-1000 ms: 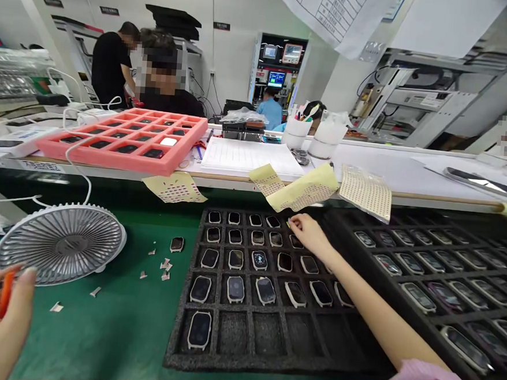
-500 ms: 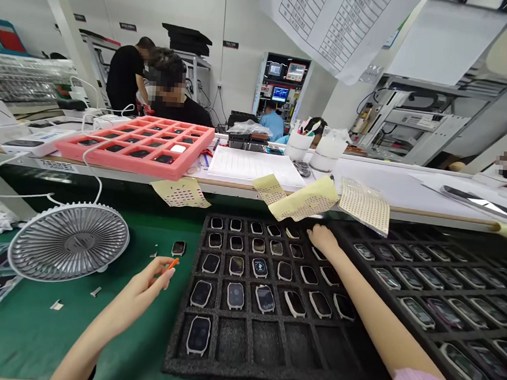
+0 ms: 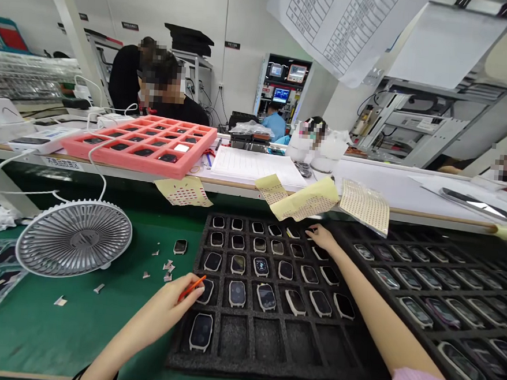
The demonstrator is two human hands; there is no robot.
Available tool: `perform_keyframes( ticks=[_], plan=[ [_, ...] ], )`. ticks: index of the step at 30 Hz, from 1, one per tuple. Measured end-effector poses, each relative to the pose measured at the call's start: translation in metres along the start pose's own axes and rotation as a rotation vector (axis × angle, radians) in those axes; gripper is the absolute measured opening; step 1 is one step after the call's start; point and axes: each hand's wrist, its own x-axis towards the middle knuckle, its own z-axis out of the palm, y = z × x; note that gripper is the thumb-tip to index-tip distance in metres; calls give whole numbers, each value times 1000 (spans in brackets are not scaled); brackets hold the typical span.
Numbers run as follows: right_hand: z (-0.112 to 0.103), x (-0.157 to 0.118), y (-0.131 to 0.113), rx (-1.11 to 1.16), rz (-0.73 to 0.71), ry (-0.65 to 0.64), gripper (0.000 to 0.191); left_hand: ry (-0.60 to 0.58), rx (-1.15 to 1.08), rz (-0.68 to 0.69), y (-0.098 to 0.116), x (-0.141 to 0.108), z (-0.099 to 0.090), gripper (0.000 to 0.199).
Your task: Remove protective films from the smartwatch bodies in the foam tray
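Left hand (image 3: 175, 301) pinched an orange tool (image 3: 191, 289) at nine o'clock on the black tray (image 3: 267, 368), half-hiding a watch (image 3: 206, 293); right hand (image 3: 323, 239) sat at one o'clock, couldn't tell whether holding anything.

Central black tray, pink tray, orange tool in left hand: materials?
Central black tray: likely matte foam; speckled, porous-looking grain.
Pink tray: probably matte foam too; thick, soft-edged walls, though moulded plastic is possible.
Orange tool in the left hand: plastic or coated metal; solid even colour, too small to settle.
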Motion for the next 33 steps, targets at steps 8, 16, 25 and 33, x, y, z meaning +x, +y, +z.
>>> perform_keyframes(
  ticks=[8, 16, 25, 33],
  plan=[
    [1, -77, -52, 771, -113, -154, 54, -140, -196, 136, 36, 17, 10, 42],
    [16, -184, -134, 1385, 96, -635, 23, -293, -505, 229, 90, 54, 53, 41],
    [21, -194, -145, 1350, -31, -622, 30, -292, -612, 233, 90, 59, 56, 41],
    [30, -196, -142, 1531, 97, -763, 39, -338, -698, 193, 90, 63, 60, 43]
  ],
)
